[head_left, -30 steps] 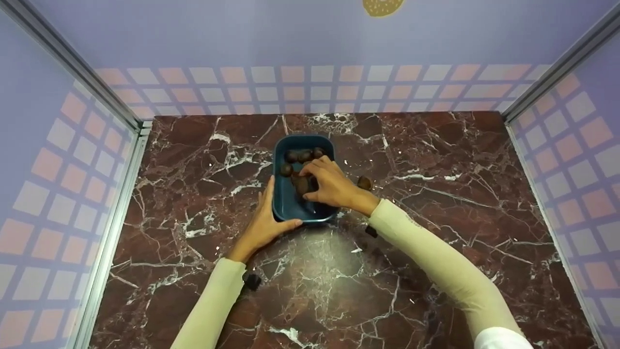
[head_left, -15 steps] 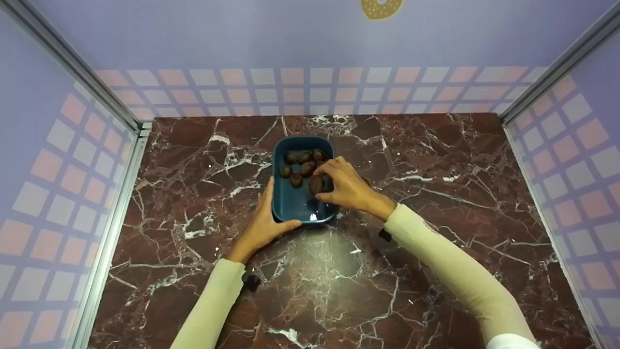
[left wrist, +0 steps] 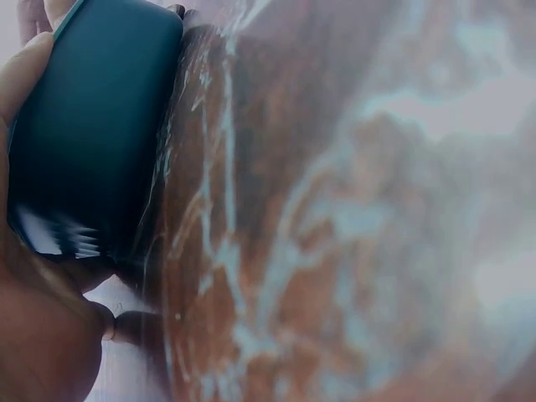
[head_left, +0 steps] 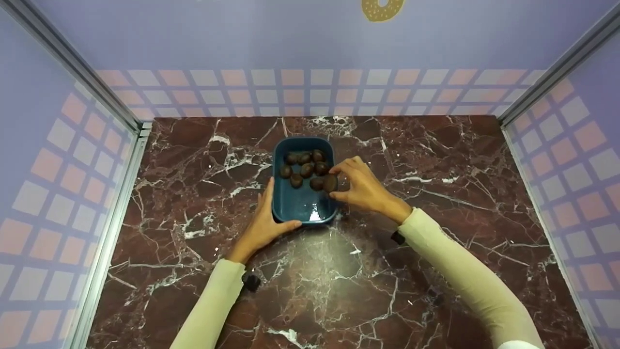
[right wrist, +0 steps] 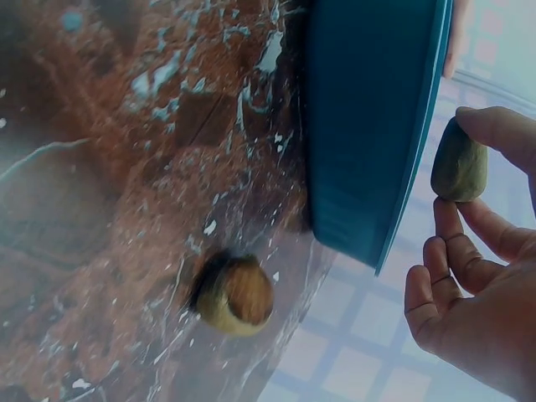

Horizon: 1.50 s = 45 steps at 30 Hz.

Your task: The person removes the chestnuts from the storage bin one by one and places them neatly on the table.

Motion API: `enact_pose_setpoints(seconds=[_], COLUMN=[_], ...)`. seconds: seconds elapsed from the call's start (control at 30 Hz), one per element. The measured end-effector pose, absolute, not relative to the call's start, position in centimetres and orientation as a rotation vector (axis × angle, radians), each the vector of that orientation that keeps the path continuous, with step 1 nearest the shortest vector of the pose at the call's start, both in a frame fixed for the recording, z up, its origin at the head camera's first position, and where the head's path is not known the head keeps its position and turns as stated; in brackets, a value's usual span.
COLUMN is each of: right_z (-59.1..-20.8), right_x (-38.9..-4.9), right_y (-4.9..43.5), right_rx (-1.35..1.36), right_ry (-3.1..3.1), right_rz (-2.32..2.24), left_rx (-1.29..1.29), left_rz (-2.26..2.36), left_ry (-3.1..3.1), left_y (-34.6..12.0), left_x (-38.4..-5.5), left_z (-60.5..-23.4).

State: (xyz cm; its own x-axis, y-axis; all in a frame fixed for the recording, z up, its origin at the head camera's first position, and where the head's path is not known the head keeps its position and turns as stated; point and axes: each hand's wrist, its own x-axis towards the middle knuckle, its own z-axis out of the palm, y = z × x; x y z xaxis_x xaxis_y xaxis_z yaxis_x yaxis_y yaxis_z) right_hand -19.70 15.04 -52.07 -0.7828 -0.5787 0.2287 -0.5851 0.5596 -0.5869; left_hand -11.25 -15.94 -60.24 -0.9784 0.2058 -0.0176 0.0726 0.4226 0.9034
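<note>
My right hand [head_left: 366, 188] pinches a brown chestnut [head_left: 331, 182] between thumb and fingertips, at the right rim of a blue rectangular container [head_left: 300, 206]. The right wrist view shows this chestnut [right wrist: 461, 163] held up beside the container's rim. Several more chestnuts [head_left: 306, 169] lie inside, mostly toward the far end. My left hand [head_left: 264, 218] rests against the container's near left corner, fingers stretched along the long side and thumb along the near end. One loose chestnut [right wrist: 237, 296] sits on the table to the right of the container, hidden behind my right hand in the head view.
The table [head_left: 232, 300] has a dark red marbled top. Lilac panels with pink and white squares stand at the back [head_left: 223, 92], left [head_left: 43, 184] and right [head_left: 576, 145], joined by metal rails.
My right hand has moved right with its pinched chestnut, from above the container's middle to its right rim, uncovering chestnuts in the container. The left hand and container have stayed in place.
</note>
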Motion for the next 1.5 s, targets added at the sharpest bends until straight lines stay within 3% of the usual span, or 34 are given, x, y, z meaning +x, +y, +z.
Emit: enact_pose_setpoints(seconds=[0.57,1.5], right_z=[-52.2,-55.8], right_x=[-19.6,-19.8], right_y=[19.4,25.5], right_rx=[0.839,0.524], right_ry=[-2.787,-2.86], right_rz=[1.109,1.173], left_rx=[0.235,0.232], left_rz=[1.583,1.598], left_ry=[2.555,2.534], left_y=[-15.9,-15.9], left_x=[-11.1,-11.1], left_z=[-60.2,-60.0])
